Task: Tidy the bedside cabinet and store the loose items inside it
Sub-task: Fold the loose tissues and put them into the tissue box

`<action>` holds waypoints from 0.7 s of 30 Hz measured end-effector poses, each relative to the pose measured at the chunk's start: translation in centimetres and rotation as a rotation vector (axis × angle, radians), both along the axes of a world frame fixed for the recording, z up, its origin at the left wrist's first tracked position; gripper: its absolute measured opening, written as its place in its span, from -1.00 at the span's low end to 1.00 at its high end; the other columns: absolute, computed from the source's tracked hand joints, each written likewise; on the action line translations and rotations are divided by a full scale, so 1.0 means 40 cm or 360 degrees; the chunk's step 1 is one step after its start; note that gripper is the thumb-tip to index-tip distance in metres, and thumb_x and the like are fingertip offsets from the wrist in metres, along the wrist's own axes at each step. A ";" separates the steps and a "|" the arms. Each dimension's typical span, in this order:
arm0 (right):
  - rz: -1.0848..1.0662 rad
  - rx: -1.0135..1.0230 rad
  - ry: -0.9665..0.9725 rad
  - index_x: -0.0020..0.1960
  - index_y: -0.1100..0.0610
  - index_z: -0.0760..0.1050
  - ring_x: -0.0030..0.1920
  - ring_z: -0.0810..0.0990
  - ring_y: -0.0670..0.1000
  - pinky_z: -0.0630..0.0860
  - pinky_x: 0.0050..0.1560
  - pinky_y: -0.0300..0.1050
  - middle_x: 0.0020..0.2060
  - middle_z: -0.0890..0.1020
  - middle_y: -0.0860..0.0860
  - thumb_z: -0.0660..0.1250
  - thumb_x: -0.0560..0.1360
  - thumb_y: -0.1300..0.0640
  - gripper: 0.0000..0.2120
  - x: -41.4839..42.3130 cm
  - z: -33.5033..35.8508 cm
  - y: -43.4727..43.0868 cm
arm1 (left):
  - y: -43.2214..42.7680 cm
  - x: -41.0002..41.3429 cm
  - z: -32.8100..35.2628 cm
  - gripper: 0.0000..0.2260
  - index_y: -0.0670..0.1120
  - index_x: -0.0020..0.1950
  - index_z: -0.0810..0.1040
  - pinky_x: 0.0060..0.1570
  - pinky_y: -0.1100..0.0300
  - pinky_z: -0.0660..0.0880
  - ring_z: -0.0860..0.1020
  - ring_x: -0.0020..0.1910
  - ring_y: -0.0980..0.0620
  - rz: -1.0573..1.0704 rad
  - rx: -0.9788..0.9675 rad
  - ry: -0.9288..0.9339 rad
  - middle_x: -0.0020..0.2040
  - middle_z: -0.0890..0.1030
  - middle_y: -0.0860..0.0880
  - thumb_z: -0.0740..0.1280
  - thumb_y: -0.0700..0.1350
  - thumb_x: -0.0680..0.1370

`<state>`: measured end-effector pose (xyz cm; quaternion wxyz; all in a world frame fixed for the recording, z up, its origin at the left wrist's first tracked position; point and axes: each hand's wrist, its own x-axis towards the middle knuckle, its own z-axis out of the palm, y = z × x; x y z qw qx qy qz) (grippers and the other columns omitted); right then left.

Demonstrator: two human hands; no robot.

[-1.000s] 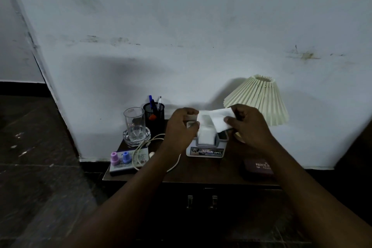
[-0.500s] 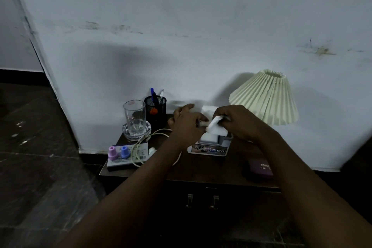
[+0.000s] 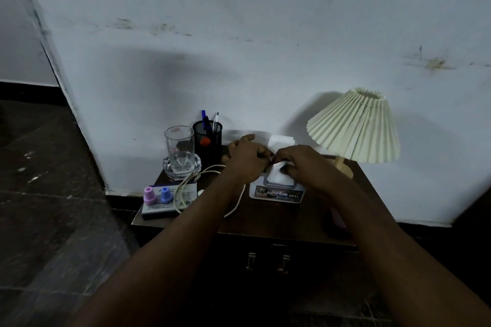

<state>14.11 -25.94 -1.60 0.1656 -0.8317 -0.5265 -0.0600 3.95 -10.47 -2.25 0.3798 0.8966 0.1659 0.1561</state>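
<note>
A white tissue [image 3: 276,174] sticks up out of a grey tissue box [image 3: 276,191] in the middle of the dark wooden bedside cabinet [image 3: 265,218]. My left hand [image 3: 245,158] and my right hand [image 3: 301,163] meet just above the box, both pinching the tissue and pressing it down at the opening. A white cable [image 3: 191,183] loops across the cabinet top under my left forearm. At the front left lies a flat box [image 3: 170,200] with a pink and a blue small bottle standing on it.
A drinking glass [image 3: 179,148] on a glass coaster and a black mesh pen holder [image 3: 207,138] stand at the back left. A pleated cream lamp [image 3: 354,126] stands at the back right. Two metal handles [image 3: 267,261] show on the cabinet front. A small dark box [image 3: 336,220] lies at the front right.
The tissue was held spread out above the box; both hands have come down and together, folding and pushing it into the box opening.
</note>
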 end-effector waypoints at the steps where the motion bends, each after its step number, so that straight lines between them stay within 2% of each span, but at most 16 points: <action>1: -0.0022 -0.0020 0.0025 -0.06 0.12 0.65 -0.11 0.65 0.09 0.53 -0.14 0.02 -0.16 0.71 0.06 0.39 0.38 0.29 -0.82 0.001 -0.004 0.000 | 0.000 0.001 0.000 -0.86 0.00 0.10 0.74 0.42 0.07 0.07 0.05 0.58 -0.03 -0.0006 -0.0014 0.0006 0.55 0.36 0.08 0.39 -0.09 0.62; 4: -0.0104 -0.0011 0.0029 -0.05 0.05 0.59 -0.13 0.61 0.10 0.52 -0.19 0.04 -0.21 0.65 0.06 0.41 0.38 0.22 -0.83 -0.002 -0.020 0.000 | 0.005 0.009 -0.012 -0.90 0.11 -0.02 0.72 0.40 0.05 0.10 0.06 0.57 -0.05 0.0025 -0.0099 -0.0002 0.58 0.30 0.11 0.43 -0.08 0.58; 7: -0.0175 -0.0092 -0.0046 0.00 -0.08 0.58 -0.07 0.52 0.05 0.51 -0.05 0.06 -0.17 0.63 -0.04 0.40 0.41 0.05 -0.84 -0.010 -0.020 -0.003 | 0.010 0.014 -0.025 -0.86 0.18 -0.19 0.64 0.44 0.03 0.14 0.06 0.56 -0.05 0.0024 -0.0220 -0.0055 0.57 0.30 0.12 0.50 -0.02 0.54; 8: -0.0167 -0.0132 -0.0056 -0.02 -0.13 0.59 -0.07 0.51 0.03 0.50 0.02 0.08 -0.18 0.62 -0.14 0.37 0.40 -0.02 -0.84 -0.011 -0.013 -0.004 | 0.011 0.014 -0.027 -0.86 0.20 -0.20 0.62 0.47 -0.03 0.15 0.06 0.55 -0.05 0.0032 -0.0227 -0.0064 0.57 0.29 0.13 0.51 0.01 0.52; 10: -0.0164 -0.0167 -0.0036 -0.04 -0.14 0.61 -0.10 0.54 0.03 0.48 0.08 0.11 -0.20 0.62 -0.19 0.32 0.36 -0.08 -0.80 -0.002 -0.001 -0.014 | 0.013 0.012 -0.028 -0.89 0.24 -0.18 0.63 0.49 -0.14 0.13 0.07 0.54 -0.05 0.0054 -0.0192 -0.0055 0.57 0.28 0.13 0.52 0.07 0.51; 13: -0.0162 -0.0144 -0.0006 -0.06 -0.08 0.61 -0.10 0.55 0.04 0.52 -0.01 0.07 -0.20 0.63 -0.16 0.38 0.39 0.01 -0.86 0.005 0.006 -0.029 | 0.016 0.014 -0.033 -0.89 0.25 -0.18 0.63 0.48 -0.12 0.10 0.09 0.54 -0.05 0.0068 -0.0194 -0.0084 0.57 0.29 0.13 0.52 0.08 0.50; 16: -0.0215 -0.0120 -0.0008 -0.05 -0.03 0.56 -0.07 0.54 0.06 0.53 -0.10 0.07 -0.20 0.62 -0.01 0.45 0.42 0.12 -0.86 -0.004 -0.011 -0.026 | 0.014 0.014 -0.034 -0.88 0.24 -0.20 0.63 0.47 -0.14 0.09 0.09 0.54 -0.05 0.0062 -0.0241 -0.0106 0.55 0.32 0.14 0.52 0.09 0.49; 19: -0.0205 -0.0172 -0.0059 -0.05 -0.01 0.56 -0.06 0.54 0.06 0.49 -0.13 0.00 -0.20 0.62 -0.03 0.43 0.41 0.13 -0.86 -0.008 -0.022 -0.021 | 0.012 0.014 -0.034 -0.90 0.24 -0.18 0.64 0.47 -0.18 0.09 0.09 0.54 -0.05 0.0073 -0.0249 -0.0095 0.55 0.31 0.14 0.51 0.10 0.50; 21: -0.0240 -0.0243 -0.0129 -0.06 -0.02 0.58 -0.04 0.50 0.05 0.45 -0.10 -0.04 -0.17 0.64 -0.05 0.40 0.42 0.11 -0.89 -0.012 -0.019 -0.019 | 0.014 0.016 -0.037 -0.97 0.20 -0.10 0.68 0.45 -0.16 0.08 0.09 0.55 -0.06 0.0080 -0.0235 -0.0088 0.56 0.30 0.13 0.49 0.11 0.52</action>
